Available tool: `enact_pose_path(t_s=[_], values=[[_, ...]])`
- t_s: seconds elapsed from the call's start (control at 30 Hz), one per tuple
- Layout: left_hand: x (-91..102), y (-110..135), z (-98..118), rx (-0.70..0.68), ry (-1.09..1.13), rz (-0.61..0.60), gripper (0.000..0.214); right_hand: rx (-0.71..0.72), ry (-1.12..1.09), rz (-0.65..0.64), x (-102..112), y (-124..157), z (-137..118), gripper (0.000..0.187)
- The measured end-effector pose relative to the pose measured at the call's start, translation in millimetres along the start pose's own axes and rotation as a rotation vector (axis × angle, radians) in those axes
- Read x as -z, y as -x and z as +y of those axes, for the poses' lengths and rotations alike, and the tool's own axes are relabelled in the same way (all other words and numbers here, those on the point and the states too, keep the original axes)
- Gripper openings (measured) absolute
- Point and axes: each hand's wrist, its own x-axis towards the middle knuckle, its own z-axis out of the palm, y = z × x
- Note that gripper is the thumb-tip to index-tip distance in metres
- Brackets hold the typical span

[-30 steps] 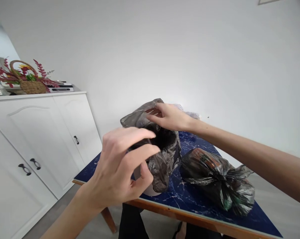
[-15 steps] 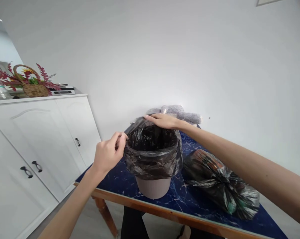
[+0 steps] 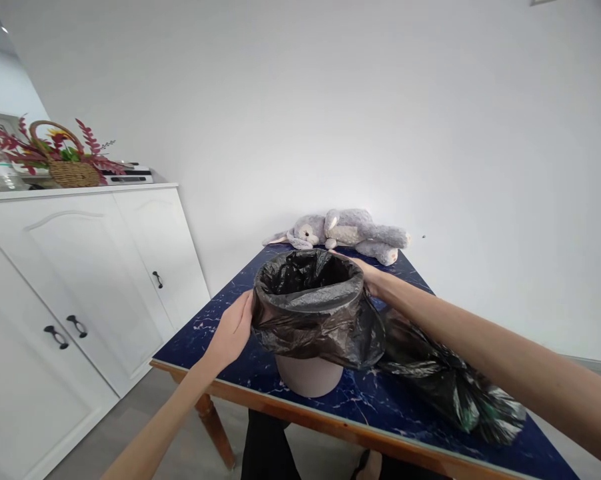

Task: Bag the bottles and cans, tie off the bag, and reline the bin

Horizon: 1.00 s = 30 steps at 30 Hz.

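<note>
A black bin bag (image 3: 310, 333) lines a light grey-beige bin (image 3: 310, 380), with its top folded down outside the rim. My left hand (image 3: 234, 327) lies along the left side of the bag, its fingers straight and their tips partly hidden. On the far right side, my right hand (image 3: 368, 272) touches the bag near the rim with fingers stretched out; most of them are behind the bin. Right of the bin lies a tied, filled black bag (image 3: 445, 380), partly covered by my right forearm.
The bin stands near the front edge of a blue marbled table (image 3: 205, 333) with a wooden edge. A grey plush rabbit (image 3: 348, 230) lies at the back by the wall. To the left is a white cabinet (image 3: 80, 267) carrying a flower basket (image 3: 73, 173).
My right hand has moved from the far rim to the right side. My left hand has let go of its pinch and flattened against the bag. The bag's back edge is now folded down, showing the rabbit.
</note>
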Motion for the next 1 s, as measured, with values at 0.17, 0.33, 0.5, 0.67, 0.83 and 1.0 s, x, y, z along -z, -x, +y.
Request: enact_pose_path(t_s=[0.17,0.33,0.5,0.67,0.83,1.0], values=[[-0.7,21,3,0.044,0.228,0.033,0.064,-0.033,-0.009,0.198,22,21,-44,0.049],[-16.6,39,-1,0.028,0.198,-0.217,0.085,0.375,0.223,-0.271,34,64,-96,0.038],[-31.3,51,-33,-0.013,0.084,-0.459,0.106,0.47,0.483,-0.437,36,66,-83,0.037],[-47.2,58,-77,0.05,-0.142,-0.444,0.101,0.39,0.776,-0.325,49,36,-49,0.042],[-63.5,63,-91,0.093,-0.274,-0.352,0.074,0.188,0.973,-0.164,73,6,-5,0.047],[-69.8,65,-94,0.028,-0.341,-0.328,0.062,0.056,1.014,-0.058,106,-9,41,0.049]])
